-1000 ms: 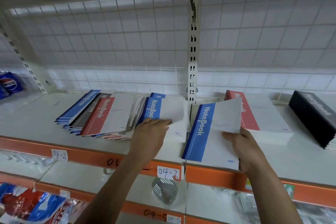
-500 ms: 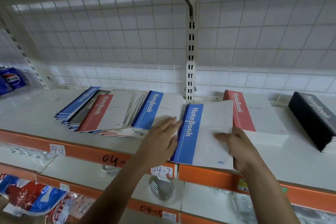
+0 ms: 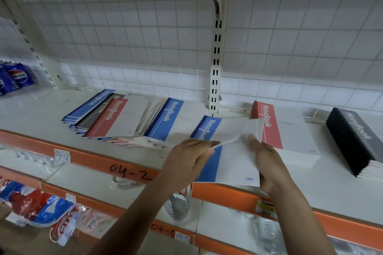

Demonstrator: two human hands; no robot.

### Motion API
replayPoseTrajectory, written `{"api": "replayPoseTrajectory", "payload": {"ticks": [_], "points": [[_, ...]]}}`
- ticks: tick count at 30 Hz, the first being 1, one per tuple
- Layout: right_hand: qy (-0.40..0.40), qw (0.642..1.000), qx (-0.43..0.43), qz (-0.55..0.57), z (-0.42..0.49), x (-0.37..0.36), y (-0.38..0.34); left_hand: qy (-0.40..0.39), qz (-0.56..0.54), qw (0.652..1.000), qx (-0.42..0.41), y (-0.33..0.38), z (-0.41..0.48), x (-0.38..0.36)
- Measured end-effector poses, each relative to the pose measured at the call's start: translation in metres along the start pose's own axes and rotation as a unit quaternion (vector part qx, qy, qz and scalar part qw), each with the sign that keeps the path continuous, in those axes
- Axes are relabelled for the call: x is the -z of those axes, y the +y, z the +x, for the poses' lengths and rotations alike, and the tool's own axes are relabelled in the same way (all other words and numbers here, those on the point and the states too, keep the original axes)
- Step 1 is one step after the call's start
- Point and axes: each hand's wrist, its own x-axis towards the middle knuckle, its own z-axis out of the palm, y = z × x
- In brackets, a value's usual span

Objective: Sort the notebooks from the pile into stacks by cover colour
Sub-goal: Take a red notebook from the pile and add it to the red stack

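Observation:
A fanned pile of mixed notebooks (image 3: 116, 118) lies on the white shelf (image 3: 37, 114), with a blue notebook (image 3: 165, 120) at its right end. At the shelf's front middle lies a blue notebook (image 3: 234, 163). My left hand (image 3: 188, 159) pinches the near edge of a second blue notebook (image 3: 209, 128) lifted just above it. My right hand (image 3: 269, 163) grips the right side of these, thumb between the two. A red stack (image 3: 290, 130) sits behind my right hand. A black stack (image 3: 352, 141) lies at the far right.
A slotted upright post (image 3: 215, 68) stands behind the blue notebooks against a wire grid back. Blue soda cans (image 3: 18, 76) sit far left. The orange shelf edge (image 3: 124, 170) carries handwritten labels. Packaged goods hang on the lower shelf (image 3: 35, 207).
My left hand left the pile and came to the blue notebooks' left edge, where it now pinches and lifts the upper one. My right hand stayed at the right side.

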Motion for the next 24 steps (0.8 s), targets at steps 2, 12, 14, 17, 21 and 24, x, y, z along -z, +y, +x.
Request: {"api": "replayPoseTrajectory", "payload": {"ticks": [2,12,14,17,21,24], "points": [[-0.019,1.0,0.009,0.011,-0.001,0.004,-0.002,-0.032,-0.012,0.998,-0.045,0.014,-0.001,-0.012],[-0.067,0.98,0.185,-0.007,-0.016,0.059,-0.021,0.098,-0.24,0.954,0.149,0.048,0.03,-0.031],[-0.047,0.973,0.223,-0.047,-0.02,0.071,-0.022,0.095,-0.333,0.922,0.174,0.054,0.042,-0.036],[0.003,0.962,0.257,-0.094,-0.024,0.085,-0.02,0.118,-0.384,0.901,0.165,0.069,0.051,-0.045],[0.042,0.955,0.254,-0.144,-0.019,0.105,-0.006,0.12,-0.377,0.904,0.165,0.083,0.046,-0.063],[0.029,0.957,0.245,-0.153,-0.018,0.113,0.004,0.102,-0.34,0.915,0.192,0.088,0.04,-0.076]]}}
